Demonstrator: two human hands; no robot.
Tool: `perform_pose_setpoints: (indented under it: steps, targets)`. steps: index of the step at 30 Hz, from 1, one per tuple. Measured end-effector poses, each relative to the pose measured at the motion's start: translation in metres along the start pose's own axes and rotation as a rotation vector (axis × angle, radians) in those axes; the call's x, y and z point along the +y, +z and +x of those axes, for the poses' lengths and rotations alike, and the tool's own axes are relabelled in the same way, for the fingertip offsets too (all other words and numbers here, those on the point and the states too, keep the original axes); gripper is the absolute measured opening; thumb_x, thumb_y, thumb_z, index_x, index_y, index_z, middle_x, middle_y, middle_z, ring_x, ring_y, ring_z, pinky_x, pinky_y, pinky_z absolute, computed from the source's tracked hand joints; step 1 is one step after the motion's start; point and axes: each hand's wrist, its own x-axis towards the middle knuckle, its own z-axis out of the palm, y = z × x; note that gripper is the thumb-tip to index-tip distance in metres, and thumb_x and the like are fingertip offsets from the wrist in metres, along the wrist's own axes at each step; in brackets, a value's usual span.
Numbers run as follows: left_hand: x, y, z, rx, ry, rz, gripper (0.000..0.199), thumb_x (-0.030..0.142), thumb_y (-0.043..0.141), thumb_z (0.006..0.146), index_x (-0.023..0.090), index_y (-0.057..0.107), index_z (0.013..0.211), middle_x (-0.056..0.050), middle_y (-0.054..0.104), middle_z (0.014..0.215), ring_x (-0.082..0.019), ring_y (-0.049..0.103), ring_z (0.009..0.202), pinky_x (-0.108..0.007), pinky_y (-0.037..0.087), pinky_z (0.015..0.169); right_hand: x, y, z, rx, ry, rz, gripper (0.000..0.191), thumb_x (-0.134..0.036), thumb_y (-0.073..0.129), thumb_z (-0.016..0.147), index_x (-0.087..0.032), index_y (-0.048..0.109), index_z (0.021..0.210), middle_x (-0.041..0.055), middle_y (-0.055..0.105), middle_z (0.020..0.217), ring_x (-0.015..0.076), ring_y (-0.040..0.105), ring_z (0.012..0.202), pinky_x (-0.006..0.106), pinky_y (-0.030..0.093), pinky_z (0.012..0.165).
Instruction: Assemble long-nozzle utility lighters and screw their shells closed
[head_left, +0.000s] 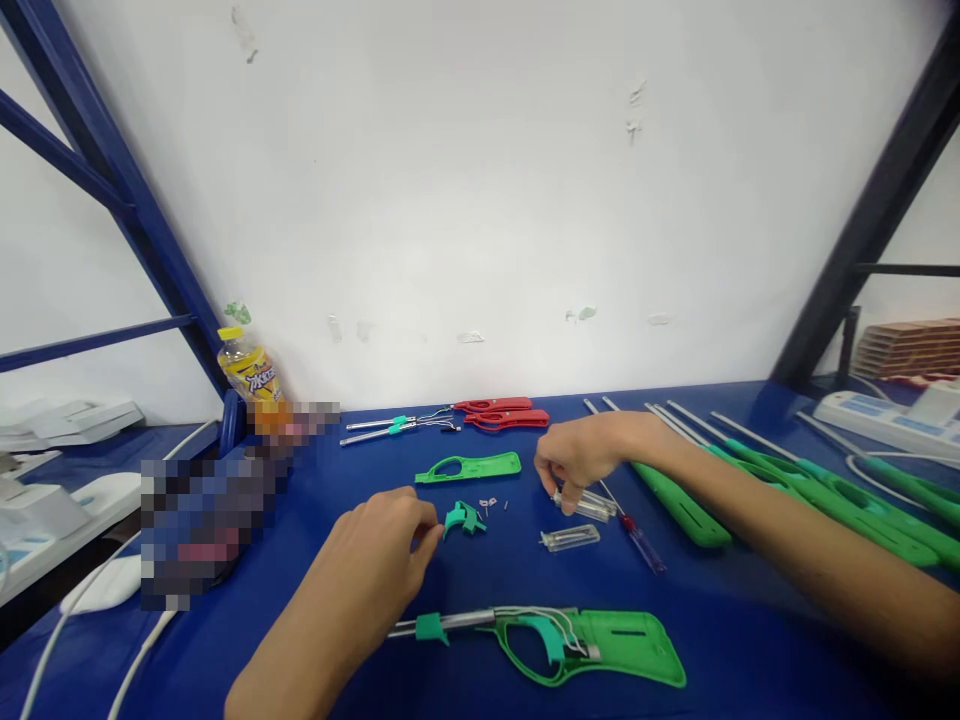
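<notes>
My right hand (574,460) has its fingers pinched at the left end of a clear plastic fuel tank (589,506) on the blue table. A second clear tank (570,538) lies just below it. My left hand (397,535) is curled beside small teal trigger parts (464,518); whatever its fingertips hold, if anything, is hidden. Tiny metal bits (487,503) lie right of those parts. Nearest me is an opened green lighter (630,645) with its wires, teal trigger and metal tube showing. An empty green half shell (480,467) lies beyond my left hand.
A screwdriver (641,544) lies by the tanks. Several green long-necked lighters (825,500) fill the right side. Red shells (506,419) and metal tubes (379,431) lie near the wall. A drink bottle (251,375) stands at the back left; a power strip (892,425) is far right.
</notes>
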Motion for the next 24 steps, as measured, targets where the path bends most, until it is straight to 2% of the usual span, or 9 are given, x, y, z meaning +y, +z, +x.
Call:
perform_pose_setpoints:
  steps: [4, 8, 11, 14, 18, 21, 24]
  targets:
    - [0.003, 0.000, 0.004, 0.085, 0.064, -0.051, 0.025, 0.024, 0.054, 0.103, 0.026, 0.076, 0.092, -0.003, 0.074, 0.101, -0.023, 0.069, 0.091, -0.032, 0.042, 0.075, -0.002, -0.006, -0.006, 0.034, -0.051, 0.036, 0.032, -0.038, 0.085, 0.077, -0.020, 0.077, 0.102, 0.0043, 0.076, 0.096, 0.0231, 0.068, 0.086, 0.033, 0.045, 0.067]
    - [0.004, 0.000, 0.004, 0.169, 0.098, -0.119, 0.024, 0.023, 0.052, 0.103, 0.024, 0.074, 0.095, -0.003, 0.075, 0.097, -0.024, 0.070, 0.089, -0.033, 0.043, 0.075, -0.004, -0.008, -0.006, 0.038, -0.104, 0.098, 0.025, -0.026, 0.076, 0.085, -0.019, 0.073, 0.109, 0.0034, 0.079, 0.097, 0.0204, 0.071, 0.084, 0.031, 0.047, 0.068]
    - [0.004, 0.002, 0.005, 0.162, 0.138, -0.151, 0.024, 0.022, 0.053, 0.102, 0.024, 0.076, 0.096, -0.003, 0.078, 0.093, -0.025, 0.071, 0.083, -0.032, 0.043, 0.071, -0.005, -0.008, -0.004, 0.049, -0.148, 0.116, 0.020, -0.024, 0.073, 0.088, -0.019, 0.075, 0.108, 0.0041, 0.079, 0.097, 0.0199, 0.071, 0.083, 0.031, 0.048, 0.070]
    - [0.004, 0.005, 0.006, 0.158, 0.175, -0.165, 0.022, 0.020, 0.056, 0.100, 0.024, 0.077, 0.093, -0.002, 0.080, 0.088, -0.024, 0.072, 0.076, -0.031, 0.042, 0.066, -0.005, -0.010, -0.006, 0.121, -0.192, 0.125, 0.021, -0.021, 0.068, 0.092, -0.017, 0.075, 0.111, 0.0069, 0.078, 0.099, 0.0209, 0.070, 0.087, 0.032, 0.049, 0.073]
    - [0.002, 0.010, 0.010, 0.240, 0.214, -0.199, 0.021, 0.020, 0.058, 0.100, 0.024, 0.079, 0.095, -0.002, 0.081, 0.092, -0.022, 0.072, 0.073, -0.031, 0.044, 0.065, -0.010, -0.014, -0.016, 0.170, -0.279, 0.192, 0.024, -0.024, 0.058, 0.100, -0.016, 0.068, 0.120, 0.0094, 0.075, 0.105, 0.0196, 0.071, 0.088, 0.032, 0.052, 0.076]
    - [-0.001, 0.013, 0.013, 0.342, 0.265, -0.246, 0.020, 0.022, 0.059, 0.101, 0.025, 0.079, 0.101, -0.001, 0.081, 0.098, -0.022, 0.074, 0.082, -0.030, 0.048, 0.069, -0.017, -0.015, -0.022, 0.148, -0.358, 0.276, 0.029, -0.031, 0.053, 0.105, -0.017, 0.062, 0.129, 0.0091, 0.075, 0.107, 0.0179, 0.074, 0.087, 0.029, 0.055, 0.078]
    - [-0.004, 0.016, 0.015, 0.438, 0.323, -0.293, 0.019, 0.023, 0.060, 0.101, 0.025, 0.079, 0.105, -0.001, 0.080, 0.101, -0.021, 0.076, 0.090, -0.029, 0.051, 0.075, -0.023, -0.015, -0.024, 0.170, -0.414, 0.337, 0.042, -0.040, 0.056, 0.106, -0.020, 0.053, 0.143, 0.0072, 0.075, 0.107, 0.0182, 0.076, 0.091, 0.028, 0.055, 0.078]
